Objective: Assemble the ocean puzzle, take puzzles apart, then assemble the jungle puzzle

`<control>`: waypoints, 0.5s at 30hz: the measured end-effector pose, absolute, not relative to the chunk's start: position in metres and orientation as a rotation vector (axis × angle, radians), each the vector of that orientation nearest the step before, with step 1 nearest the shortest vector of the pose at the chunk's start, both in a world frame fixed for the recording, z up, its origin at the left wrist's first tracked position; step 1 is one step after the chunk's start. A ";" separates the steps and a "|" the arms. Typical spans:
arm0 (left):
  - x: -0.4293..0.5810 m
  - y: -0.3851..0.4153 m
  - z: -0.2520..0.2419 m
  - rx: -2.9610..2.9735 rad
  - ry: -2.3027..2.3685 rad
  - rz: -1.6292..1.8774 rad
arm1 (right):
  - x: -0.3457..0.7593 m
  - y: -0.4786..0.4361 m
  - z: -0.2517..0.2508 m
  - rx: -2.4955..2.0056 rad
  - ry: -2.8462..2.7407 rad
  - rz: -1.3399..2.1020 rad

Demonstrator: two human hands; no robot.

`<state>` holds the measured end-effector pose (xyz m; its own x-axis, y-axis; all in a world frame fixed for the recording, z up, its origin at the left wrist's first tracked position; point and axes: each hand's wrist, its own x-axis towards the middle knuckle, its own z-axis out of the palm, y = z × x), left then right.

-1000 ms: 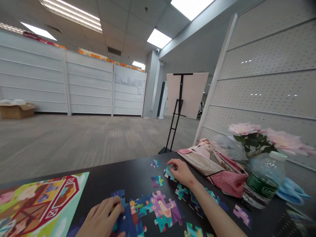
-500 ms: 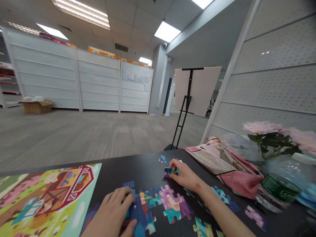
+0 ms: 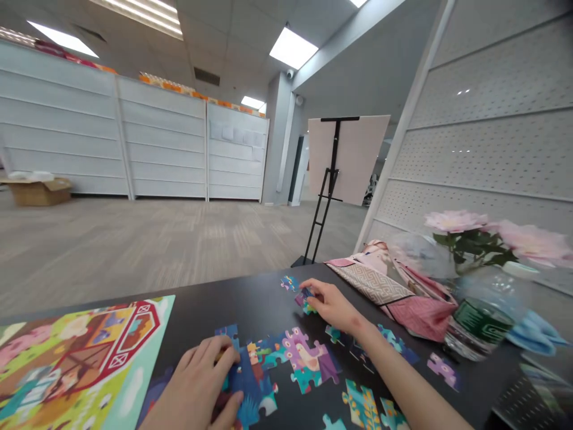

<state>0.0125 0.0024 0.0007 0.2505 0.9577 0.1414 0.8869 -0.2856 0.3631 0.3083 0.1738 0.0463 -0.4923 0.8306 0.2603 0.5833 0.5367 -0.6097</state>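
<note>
My right hand (image 3: 333, 303) pinches a jigsaw puzzle piece (image 3: 307, 303) between thumb and fingers, tilted just over the dark table. A small blue and orange piece (image 3: 289, 283) lies just beyond those fingertips. My left hand (image 3: 197, 382) rests, fingers bent and thumb apart, over dark blue joined pieces (image 3: 250, 382); what lies under its palm is hidden. Joined to the right of these is a section with a purple octopus-like figure (image 3: 308, 358). Below my right forearm lie a teal and yellow piece (image 3: 363, 405) and a purple piece (image 3: 442, 371).
A colourful farm picture sheet (image 3: 85, 358) covers the table's left side. At the right stand a pink bag (image 3: 421, 310), a water bottle (image 3: 481, 316) and pink flowers (image 3: 456, 222). A blue cloth (image 3: 537, 334) lies behind. Beyond the table stands an easel (image 3: 331, 173).
The piece in my right hand has turned from facing me to a steeper tilt, close to the same spot. My left hand stays on the joined pieces. The view has swung slightly right.
</note>
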 end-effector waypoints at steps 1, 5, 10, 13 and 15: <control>0.013 0.002 0.000 2.318 1.734 0.528 | 0.309 0.171 0.050 -1.143 -2.231 0.633; 0.016 -0.005 0.008 2.316 1.717 0.593 | 0.311 0.130 0.064 -1.180 -2.193 0.668; 0.019 -0.014 0.019 2.304 1.713 0.612 | 0.331 0.038 0.042 -1.271 -1.935 0.831; 0.019 -0.016 0.019 2.320 1.711 0.624 | 0.358 0.013 0.021 -1.345 -1.802 0.809; 0.019 -0.017 0.019 2.330 1.705 0.633 | 0.376 0.013 0.015 -1.377 -1.726 0.691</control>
<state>0.0186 -0.0169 0.0194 0.2492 0.9412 0.2283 0.8619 -0.3230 0.3909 0.3758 0.0133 0.0150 -0.0826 0.9643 0.2517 0.5245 0.2568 -0.8117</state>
